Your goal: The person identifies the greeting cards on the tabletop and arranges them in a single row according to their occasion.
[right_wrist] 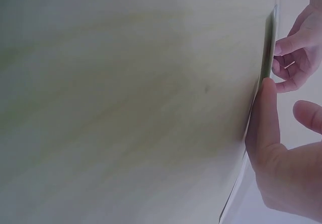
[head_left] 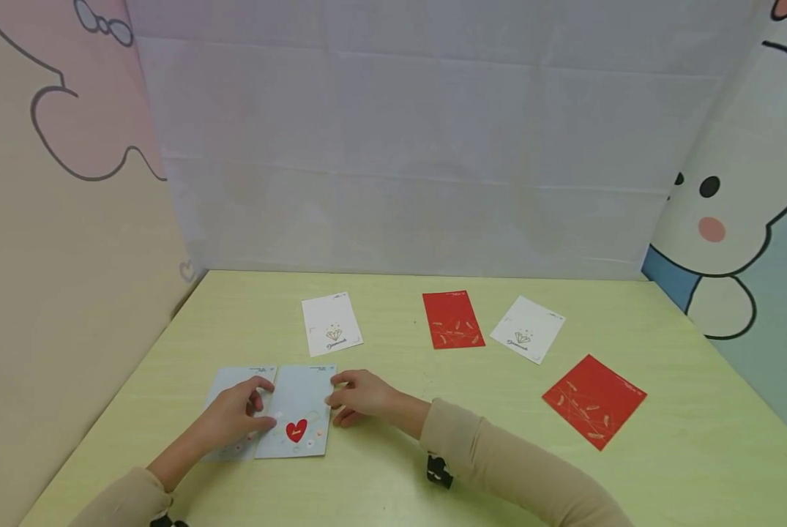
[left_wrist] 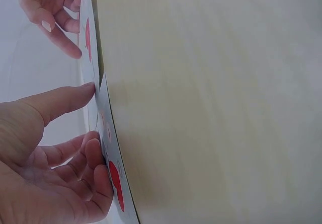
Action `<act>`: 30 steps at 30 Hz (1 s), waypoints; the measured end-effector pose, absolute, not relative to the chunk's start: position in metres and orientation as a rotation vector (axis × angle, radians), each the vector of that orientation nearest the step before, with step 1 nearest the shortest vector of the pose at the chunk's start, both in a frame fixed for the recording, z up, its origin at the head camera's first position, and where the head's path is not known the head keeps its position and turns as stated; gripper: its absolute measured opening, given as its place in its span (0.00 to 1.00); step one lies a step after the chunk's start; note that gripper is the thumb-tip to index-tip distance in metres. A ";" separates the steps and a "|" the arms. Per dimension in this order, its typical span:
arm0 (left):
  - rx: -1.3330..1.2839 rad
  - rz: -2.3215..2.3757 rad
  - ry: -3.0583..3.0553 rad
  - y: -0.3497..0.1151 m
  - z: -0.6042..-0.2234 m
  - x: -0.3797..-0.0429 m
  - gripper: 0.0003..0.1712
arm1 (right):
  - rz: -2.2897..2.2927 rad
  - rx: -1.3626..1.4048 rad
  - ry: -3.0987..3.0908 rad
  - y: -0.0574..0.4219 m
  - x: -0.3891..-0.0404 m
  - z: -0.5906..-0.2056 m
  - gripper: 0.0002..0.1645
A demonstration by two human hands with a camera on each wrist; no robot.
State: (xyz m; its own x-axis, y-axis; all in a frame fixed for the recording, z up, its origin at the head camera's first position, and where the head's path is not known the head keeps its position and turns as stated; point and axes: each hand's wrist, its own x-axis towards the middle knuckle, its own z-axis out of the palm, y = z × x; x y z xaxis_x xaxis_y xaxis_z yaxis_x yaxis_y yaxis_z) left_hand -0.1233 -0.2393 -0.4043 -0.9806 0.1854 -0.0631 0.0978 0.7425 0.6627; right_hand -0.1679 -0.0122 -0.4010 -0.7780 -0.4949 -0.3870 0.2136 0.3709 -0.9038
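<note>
The left hand (head_left: pixel 233 416), relaxed, touches the left heart card (head_left: pixel 228 380) and right heart card (head_left: pixel 299 397); the right hand (head_left: pixel 362 395) (likewise ungrasping) touches the latter's outer edge.

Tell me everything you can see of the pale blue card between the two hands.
The pale blue card is an upright rectangle, apparently stiff paper, lying nearly flat on the table. A red heart with lettering is printed toward its near edge, among small pale motifs; tiny print sits at its far right corner. The left hand has its thumb at the left edge; the right hand's fingertips meet the right edge. Whether it overlaps the neighbouring card is unclear.
</note>
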 end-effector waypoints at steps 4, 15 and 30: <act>0.214 1.032 2.809 -0.239 -0.405 -0.124 0.35 | -1.462 -0.249 2.006 -0.013 -0.167 -0.400 0.26; 0.253 0.948 2.830 -0.240 -0.404 -0.123 0.35 | -1.430 -0.261 2.029 -0.016 -0.166 -0.400 0.27; 0.230 0.990 2.783 -0.240 -0.403 -0.124 0.35 | -1.396 -0.296 2.067 -0.011 -0.166 -0.396 0.25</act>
